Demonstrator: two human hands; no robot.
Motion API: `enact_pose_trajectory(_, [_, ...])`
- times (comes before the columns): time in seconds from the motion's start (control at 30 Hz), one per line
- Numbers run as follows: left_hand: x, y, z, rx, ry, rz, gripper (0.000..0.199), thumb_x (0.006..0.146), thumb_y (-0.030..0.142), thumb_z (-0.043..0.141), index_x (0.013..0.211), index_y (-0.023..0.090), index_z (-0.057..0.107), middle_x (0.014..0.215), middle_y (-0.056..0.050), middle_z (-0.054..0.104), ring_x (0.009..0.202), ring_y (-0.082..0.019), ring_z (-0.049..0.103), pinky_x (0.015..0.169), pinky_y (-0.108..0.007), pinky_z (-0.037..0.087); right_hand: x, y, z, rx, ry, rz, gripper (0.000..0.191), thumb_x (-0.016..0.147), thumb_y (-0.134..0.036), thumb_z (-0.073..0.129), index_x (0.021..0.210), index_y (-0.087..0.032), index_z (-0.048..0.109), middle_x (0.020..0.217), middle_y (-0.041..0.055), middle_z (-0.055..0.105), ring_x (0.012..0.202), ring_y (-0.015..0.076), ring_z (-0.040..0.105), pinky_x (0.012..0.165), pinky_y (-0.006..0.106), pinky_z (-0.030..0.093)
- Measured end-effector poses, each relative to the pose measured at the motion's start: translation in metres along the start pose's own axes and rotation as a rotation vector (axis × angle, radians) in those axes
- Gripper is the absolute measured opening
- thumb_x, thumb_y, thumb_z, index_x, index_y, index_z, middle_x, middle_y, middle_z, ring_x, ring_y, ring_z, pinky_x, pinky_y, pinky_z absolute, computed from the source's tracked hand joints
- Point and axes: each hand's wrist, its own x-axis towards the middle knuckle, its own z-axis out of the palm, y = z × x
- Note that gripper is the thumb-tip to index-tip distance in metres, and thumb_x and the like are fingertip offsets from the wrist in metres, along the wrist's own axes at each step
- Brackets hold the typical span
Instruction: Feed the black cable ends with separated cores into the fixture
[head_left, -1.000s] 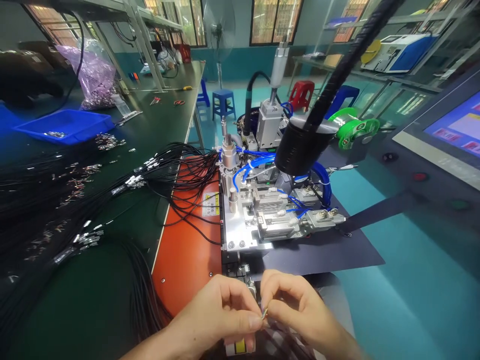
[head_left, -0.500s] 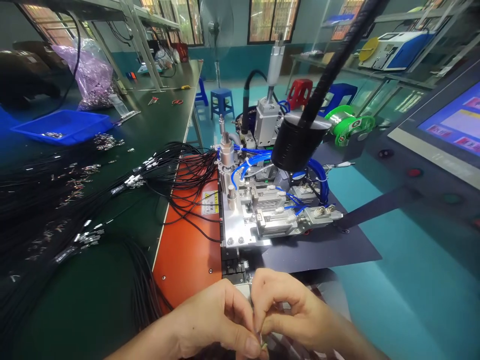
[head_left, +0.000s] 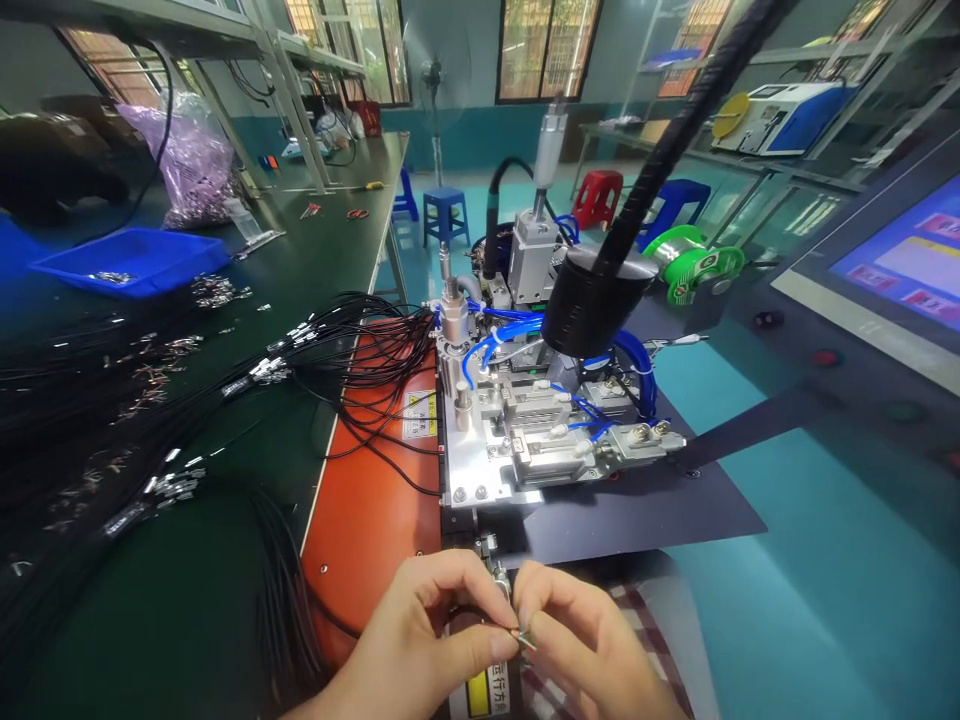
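Observation:
In front of the machine's near edge, my left hand (head_left: 435, 625) pinches a thin black cable between thumb and forefinger. Fine wire ends (head_left: 523, 636), greenish and reddish, stick out of that pinch. My right hand (head_left: 574, 635) is closed on these wires, its thumb and forefinger meeting the left fingertips. The exact tips are small and partly covered by fingers. Beyond both hands stands a bench machine with a metal plate (head_left: 469, 465), small cylinders and blue air tubes (head_left: 517, 325).
Black cables with metal connectors (head_left: 270, 370) spread over the green table (head_left: 202, 600) and orange panel (head_left: 367, 510). A blue tray (head_left: 135, 265) sits at left. A black lamp head (head_left: 592, 305) hangs over the machine, near a green wire spool (head_left: 694, 265). At right is a screen panel (head_left: 892, 260).
Both hands have risen slightly and turned, so the wire ends between the fingertips show more clearly. A yellow label below the hands has come into view. The camera view has shifted slightly.

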Motion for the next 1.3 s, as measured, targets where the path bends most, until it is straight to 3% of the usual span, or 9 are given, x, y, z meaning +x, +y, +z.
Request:
enact_pose_trajectory(0.13, [-0.006, -0.002, -0.002, 0.372, -0.057, 0.514, 0.012, 0.079, 0.007, 0.06, 0.077, 0.018, 0.065, 0.066, -0.001, 0.06, 0.064, -0.012, 0.05, 0.06, -0.024, 0.038, 0.004, 0.003, 0.001, 0.107, -0.104, 0.065, 0.031, 0.074, -0.042, 0.068, 0.065, -0.017, 0.053, 0.057, -0.0063, 0.037, 0.049, 0.0073, 0.026, 0.046, 0.021, 0.02])
enact_pose_trajectory(0.23, [-0.011, 0.003, -0.004, 0.611, -0.186, 0.676, 0.026, 0.081, 0.0, 0.051, 0.093, 0.019, 0.064, 0.073, -0.005, 0.062, 0.067, -0.014, 0.048, 0.061, -0.026, 0.037, 0.009, -0.009, -0.007, -0.048, -0.203, 0.029, 0.024, 0.075, -0.033, 0.067, 0.064, -0.016, 0.054, 0.064, -0.0026, 0.047, 0.056, 0.01, 0.039, 0.052, 0.023, 0.03])
enact_pose_trajectory(0.37, [-0.014, 0.015, 0.0, 0.735, -0.226, 0.572, 0.02, 0.084, 0.003, 0.05, 0.087, 0.017, 0.063, 0.077, -0.007, 0.06, 0.072, -0.015, 0.051, 0.062, -0.025, 0.039, 0.015, -0.045, -0.015, -0.567, -0.326, -0.092, 0.01, 0.076, -0.014, 0.061, 0.066, -0.016, 0.06, 0.072, -0.0007, 0.053, 0.067, 0.0132, 0.048, 0.06, 0.025, 0.038])
enact_pose_trajectory(0.57, [-0.013, 0.008, 0.007, 0.65, -0.094, 0.291, 0.005, 0.079, 0.015, 0.06, 0.074, 0.018, 0.06, 0.075, -0.004, 0.061, 0.07, -0.015, 0.056, 0.064, -0.025, 0.04, 0.015, -0.096, -0.007, -1.267, -0.502, -0.25, 0.013, 0.076, -0.007, 0.059, 0.075, -0.019, 0.062, 0.073, -0.0018, 0.059, 0.064, 0.0129, 0.052, 0.061, 0.025, 0.038])
enact_pose_trajectory(0.77, [-0.003, -0.009, 0.005, 0.601, -0.041, -0.05, 0.008, 0.071, 0.017, 0.065, 0.064, 0.016, 0.06, 0.067, -0.001, 0.06, 0.065, -0.014, 0.05, 0.06, -0.023, 0.036, 0.021, -0.102, 0.001, -1.63, -0.671, -0.435, 0.011, 0.08, -0.014, 0.059, 0.072, -0.02, 0.065, 0.071, -0.0001, 0.061, 0.061, 0.0143, 0.049, 0.056, 0.028, 0.032])
enact_pose_trajectory(0.87, [0.004, -0.006, 0.003, 0.432, -0.116, -0.177, 0.009, 0.07, 0.02, 0.065, 0.064, 0.014, 0.06, 0.058, 0.003, 0.05, 0.056, -0.01, 0.042, 0.052, -0.021, 0.031, 0.024, -0.098, -0.001, -1.704, -0.732, -0.518, 0.013, 0.083, -0.013, 0.055, 0.074, -0.018, 0.064, 0.073, 0.0018, 0.06, 0.064, 0.0158, 0.05, 0.056, 0.03, 0.031])
enact_pose_trajectory(0.97, [0.007, 0.0, 0.0, 0.268, -0.193, -0.243, 0.013, 0.069, 0.025, 0.066, 0.066, 0.013, 0.062, 0.055, 0.004, 0.05, 0.052, -0.009, 0.041, 0.051, -0.021, 0.031, 0.023, -0.092, -0.007, -1.591, -0.661, -0.497, 0.014, 0.087, -0.014, 0.051, 0.083, -0.018, 0.064, 0.078, 0.0022, 0.06, 0.066, 0.0153, 0.051, 0.058, 0.029, 0.033])
enact_pose_trajectory(1.07, [0.006, 0.004, -0.002, 0.234, -0.16, -0.252, 0.016, 0.069, 0.027, 0.069, 0.064, 0.013, 0.065, 0.054, 0.004, 0.053, 0.049, -0.008, 0.041, 0.051, -0.021, 0.033, 0.019, -0.084, -0.015, -1.348, -0.513, -0.448, 0.014, 0.089, -0.015, 0.05, 0.086, -0.019, 0.064, 0.081, 0.0022, 0.059, 0.07, 0.0145, 0.053, 0.061, 0.027, 0.037])
enact_pose_trajectory(1.3, [0.003, 0.006, 0.001, 0.244, 0.04, -0.169, 0.016, 0.073, 0.032, 0.067, 0.07, 0.016, 0.065, 0.054, 0.006, 0.05, 0.045, -0.006, 0.036, 0.048, -0.02, 0.032, -0.001, -0.058, -0.019, -0.866, 0.079, -0.234, 0.011, 0.088, -0.02, 0.053, 0.083, -0.023, 0.062, 0.078, -0.0006, 0.059, 0.073, 0.0158, 0.055, 0.066, 0.027, 0.042])
